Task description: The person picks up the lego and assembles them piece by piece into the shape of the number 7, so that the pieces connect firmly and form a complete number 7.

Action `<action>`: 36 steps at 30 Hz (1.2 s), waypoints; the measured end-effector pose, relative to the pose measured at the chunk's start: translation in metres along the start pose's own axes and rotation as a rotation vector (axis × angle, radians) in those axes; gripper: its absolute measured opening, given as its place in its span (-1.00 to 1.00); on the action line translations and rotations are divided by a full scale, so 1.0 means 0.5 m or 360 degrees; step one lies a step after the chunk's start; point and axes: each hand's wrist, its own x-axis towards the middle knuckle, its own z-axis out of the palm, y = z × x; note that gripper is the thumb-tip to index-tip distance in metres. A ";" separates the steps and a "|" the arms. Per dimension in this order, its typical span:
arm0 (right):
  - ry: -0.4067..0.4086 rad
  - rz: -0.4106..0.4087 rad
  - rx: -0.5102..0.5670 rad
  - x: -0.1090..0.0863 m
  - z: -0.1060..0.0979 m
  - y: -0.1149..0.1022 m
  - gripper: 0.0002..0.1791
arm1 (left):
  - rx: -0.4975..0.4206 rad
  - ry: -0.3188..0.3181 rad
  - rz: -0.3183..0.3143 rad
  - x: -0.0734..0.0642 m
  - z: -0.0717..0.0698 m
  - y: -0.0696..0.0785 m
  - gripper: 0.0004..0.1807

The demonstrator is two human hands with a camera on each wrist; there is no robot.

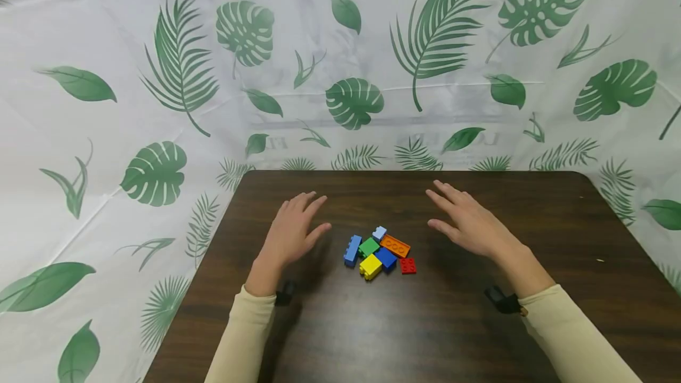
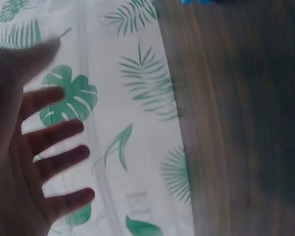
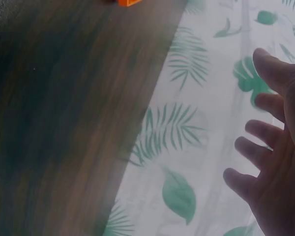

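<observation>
A loose cluster of toy building bricks lies mid-table in the head view: a long blue brick (image 1: 352, 250), a green brick (image 1: 369, 247), a light blue brick (image 1: 379, 233), an orange brick (image 1: 395, 246), a dark blue brick (image 1: 386, 258), a yellow brick (image 1: 370, 266) and a flat red brick (image 1: 408, 266). To their left hovers my left hand (image 1: 291, 229), fingers spread, holding nothing. My right hand (image 1: 473, 220) is off to their right, also spread and holding nothing. Only an orange brick's edge (image 3: 130, 2) shows in the right wrist view.
The dark wood-grain table (image 1: 351, 336) has rounded far corners. Behind and beside it hangs a white sheet with green leaf prints (image 1: 298, 10). Black straps with small devices sit at the left wrist (image 1: 285, 292) and the right wrist (image 1: 502, 300).
</observation>
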 end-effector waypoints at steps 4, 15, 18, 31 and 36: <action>0.0005 -0.0014 0.0010 -0.003 0.010 -0.006 -0.16 | -0.0036 0.0175 -0.0096 -0.011 0.010 0.017 -0.51; -0.0042 -0.0141 -0.0048 0.004 0.098 -0.074 -0.37 | -0.0334 -0.0197 -0.0274 -0.062 0.075 0.128 -0.72; -0.0065 -0.0154 -0.0038 0.005 0.131 -0.094 -0.37 | -0.0264 -0.0304 -0.0310 -0.071 0.100 0.150 -0.58; 0.0031 -0.0145 -0.0070 0.014 0.199 -0.132 -0.46 | -0.0054 -0.0128 -0.0352 -0.078 0.164 0.184 -0.38; -0.0030 -0.0134 -0.0094 0.014 0.212 -0.136 -0.45 | 0.0047 -0.0082 -0.0370 -0.075 0.188 0.193 -0.31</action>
